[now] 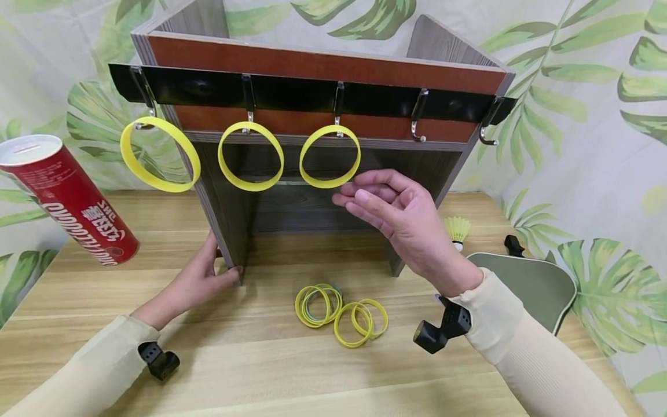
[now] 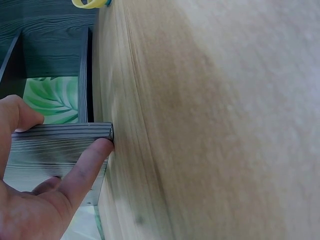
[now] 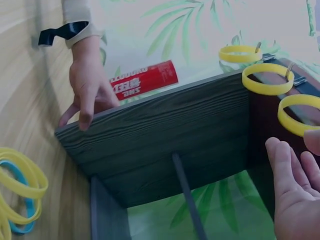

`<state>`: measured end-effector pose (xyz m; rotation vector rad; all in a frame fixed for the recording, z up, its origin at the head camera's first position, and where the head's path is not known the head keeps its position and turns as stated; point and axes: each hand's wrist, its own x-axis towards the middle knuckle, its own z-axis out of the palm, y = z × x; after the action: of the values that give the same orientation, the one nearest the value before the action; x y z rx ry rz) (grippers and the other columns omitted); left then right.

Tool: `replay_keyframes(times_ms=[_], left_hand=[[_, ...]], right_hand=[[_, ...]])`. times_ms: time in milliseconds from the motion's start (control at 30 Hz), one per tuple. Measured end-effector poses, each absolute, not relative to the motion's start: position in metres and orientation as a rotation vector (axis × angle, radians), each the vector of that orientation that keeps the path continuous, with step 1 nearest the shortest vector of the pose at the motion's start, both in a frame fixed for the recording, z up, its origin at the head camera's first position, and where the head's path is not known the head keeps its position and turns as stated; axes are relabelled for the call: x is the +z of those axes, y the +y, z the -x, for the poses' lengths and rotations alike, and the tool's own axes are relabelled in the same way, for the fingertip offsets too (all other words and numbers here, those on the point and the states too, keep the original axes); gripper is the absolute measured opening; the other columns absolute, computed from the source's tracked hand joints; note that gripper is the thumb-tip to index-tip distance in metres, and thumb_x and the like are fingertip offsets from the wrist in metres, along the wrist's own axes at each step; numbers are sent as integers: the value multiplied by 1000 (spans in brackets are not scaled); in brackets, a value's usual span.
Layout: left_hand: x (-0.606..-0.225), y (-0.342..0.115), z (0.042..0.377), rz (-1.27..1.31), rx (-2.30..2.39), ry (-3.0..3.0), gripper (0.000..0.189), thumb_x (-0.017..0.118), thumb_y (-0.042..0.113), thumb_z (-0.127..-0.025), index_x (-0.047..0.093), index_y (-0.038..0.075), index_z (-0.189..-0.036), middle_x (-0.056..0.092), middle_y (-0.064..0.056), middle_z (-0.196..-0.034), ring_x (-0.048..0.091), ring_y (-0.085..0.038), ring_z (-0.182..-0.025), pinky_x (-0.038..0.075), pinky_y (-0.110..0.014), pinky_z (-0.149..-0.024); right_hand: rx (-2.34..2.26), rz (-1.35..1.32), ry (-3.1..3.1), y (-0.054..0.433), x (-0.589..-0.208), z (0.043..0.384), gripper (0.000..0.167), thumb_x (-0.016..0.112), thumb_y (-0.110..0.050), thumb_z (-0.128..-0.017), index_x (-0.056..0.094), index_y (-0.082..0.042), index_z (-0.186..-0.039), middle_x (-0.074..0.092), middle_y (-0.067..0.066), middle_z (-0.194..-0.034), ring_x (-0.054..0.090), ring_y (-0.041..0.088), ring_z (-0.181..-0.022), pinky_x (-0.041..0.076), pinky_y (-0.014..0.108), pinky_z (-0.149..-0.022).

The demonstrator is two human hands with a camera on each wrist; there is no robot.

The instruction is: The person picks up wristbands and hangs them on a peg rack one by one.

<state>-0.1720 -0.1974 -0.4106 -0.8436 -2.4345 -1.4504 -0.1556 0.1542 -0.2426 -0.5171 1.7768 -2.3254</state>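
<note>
Three yellow silicone wristbands hang from the black hook rail (image 1: 297,92): a left band (image 1: 195,165), a second band (image 1: 281,153) and a third band (image 1: 359,159). My right hand (image 1: 411,226) is just below and right of the third one, its fingers loosely bent with nothing visible between them. Low on the left, my left hand (image 1: 195,284) grips the side panel (image 2: 60,150) of the grey wooden shelf, thumb and fingers on either side of its edge. On the table lie several loose wristbands (image 1: 342,326), mostly yellow, with a blue one (image 3: 31,202) among them.
A red can (image 1: 85,202) stands at the left. Behind my right arm are a yellow shuttlecock (image 1: 457,229) and a grey-green flat object (image 1: 531,284) with a pale rim. Two hooks on the right of the rail, one a bare hook (image 1: 417,119), carry no band.
</note>
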Motion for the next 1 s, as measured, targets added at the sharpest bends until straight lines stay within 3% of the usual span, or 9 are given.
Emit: replay_keyframes(times_ms=[133,367,600,833,1000], left_hand=[[-409,-199,171,838,-1448,-2443,104,64,-17,-86,11,16,-169,23,-23,-170,36,8,-141,36,-3,-100],[-409,-200,171,812,-1429,-2461,101,65,-15,-87,14,15,-169,26,-23,-169,39,8,-138,35,-3,-101],[-411,-199,171,821,-1442,-2463,103,64,-15,-87,11,16,-169,27,-25,-168,42,7,-135,38,-4,-98],[-409,-199,171,826,-1446,-2451,103,64,-17,-86,11,16,-169,26,-24,-169,39,7,-139,37,-4,-100],[-411,-197,171,830,-1454,-2438,100,63,-18,-85,15,10,-167,28,-27,-166,41,7,-137,37,-4,-100]], right_hand=[[-2221,493,1848,157,-252,158,19,55,3,-103,60,-1,-121,75,7,-112,78,17,-105,58,31,-100],[-1962,444,2001,170,-281,163,29,60,-1,-103,56,11,-129,76,5,-109,77,15,-103,59,33,-97],[-1712,424,2101,188,-316,164,26,62,-2,-102,60,11,-124,77,9,-107,77,14,-97,62,32,-91],[-1489,453,2169,200,-346,160,25,65,-7,-100,64,9,-118,77,14,-100,75,24,-92,62,45,-90],[-1350,492,2220,206,-364,155,21,67,-8,-99,67,8,-112,74,18,-92,70,24,-82,62,34,-79]])
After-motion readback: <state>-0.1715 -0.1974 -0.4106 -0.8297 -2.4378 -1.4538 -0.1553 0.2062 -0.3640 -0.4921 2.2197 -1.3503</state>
